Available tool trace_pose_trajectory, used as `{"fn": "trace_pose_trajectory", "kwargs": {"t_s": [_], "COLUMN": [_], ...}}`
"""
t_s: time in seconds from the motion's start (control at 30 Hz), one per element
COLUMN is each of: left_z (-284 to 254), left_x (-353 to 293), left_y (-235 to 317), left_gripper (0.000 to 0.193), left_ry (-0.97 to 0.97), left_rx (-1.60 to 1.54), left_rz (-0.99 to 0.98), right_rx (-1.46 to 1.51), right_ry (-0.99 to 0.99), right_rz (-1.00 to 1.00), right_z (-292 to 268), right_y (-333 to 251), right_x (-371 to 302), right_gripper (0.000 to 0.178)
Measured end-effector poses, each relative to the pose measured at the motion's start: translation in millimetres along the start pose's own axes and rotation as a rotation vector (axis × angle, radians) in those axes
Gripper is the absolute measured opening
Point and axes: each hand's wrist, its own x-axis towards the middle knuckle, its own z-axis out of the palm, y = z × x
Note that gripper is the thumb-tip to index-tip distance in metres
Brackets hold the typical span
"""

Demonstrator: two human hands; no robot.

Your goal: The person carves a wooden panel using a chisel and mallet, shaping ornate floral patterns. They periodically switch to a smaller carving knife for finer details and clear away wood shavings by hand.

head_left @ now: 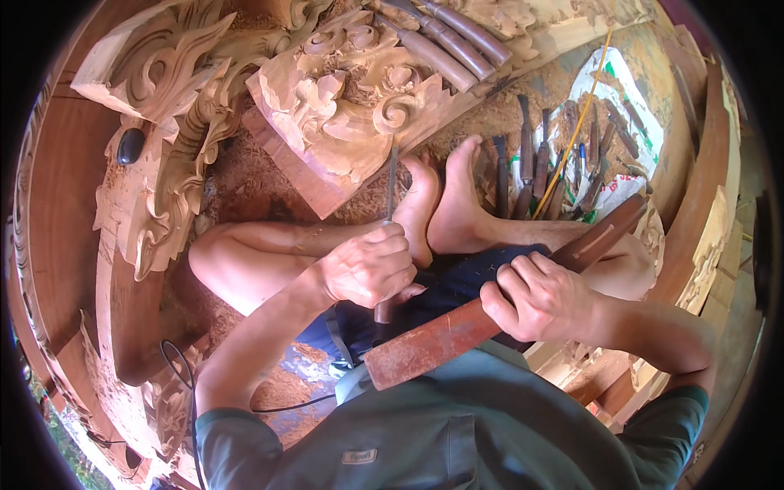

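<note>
My left hand [371, 265] is wrapped round the handle of a carving chisel [391, 192]. The thin steel blade points away from me, its tip at the near edge of a pale carved wood panel [343, 122] with scrolls and leaves. Below the fist, the dark handle end shows over my lap. My right hand [535, 296] grips a long reddish-brown wooden mallet [433, 345] shaped like a flat bar. It slants across my lap, its broad end low and close to the chisel's handle end but apart from it. My palm hides part of the mallet.
Several chisels [445, 53] lie on the panel's far side. More tools [529, 155] rest by a white plastic sack [645, 122] at right. Carved beams [135, 245] flank me at left. A black oval object [130, 146], a black cable [184, 371] and my bare feet [461, 192] are close by.
</note>
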Motion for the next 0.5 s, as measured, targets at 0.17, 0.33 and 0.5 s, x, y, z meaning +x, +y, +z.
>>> {"fn": "trace_pose_trajectory", "kwargs": {"t_s": [0.17, 0.33, 0.5], "left_z": [10, 23, 21], "left_x": [2, -1, 11], "left_y": [-2, 2, 19], "left_gripper": [0.024, 0.028, 0.029], "left_ry": [0.042, 0.077, 0.101], "left_rx": [0.087, 0.136, 0.051], "left_rz": [0.023, 0.009, -0.042], "right_rx": [-0.022, -0.034, 0.132], "right_ry": [-0.045, -0.137, -0.028], "right_rz": [-0.006, 0.088, 0.090], "right_z": [3, 6, 7], "right_y": [-3, -3, 5], "right_x": [-9, -18, -29], "right_gripper": [0.022, 0.025, 0.034]}}
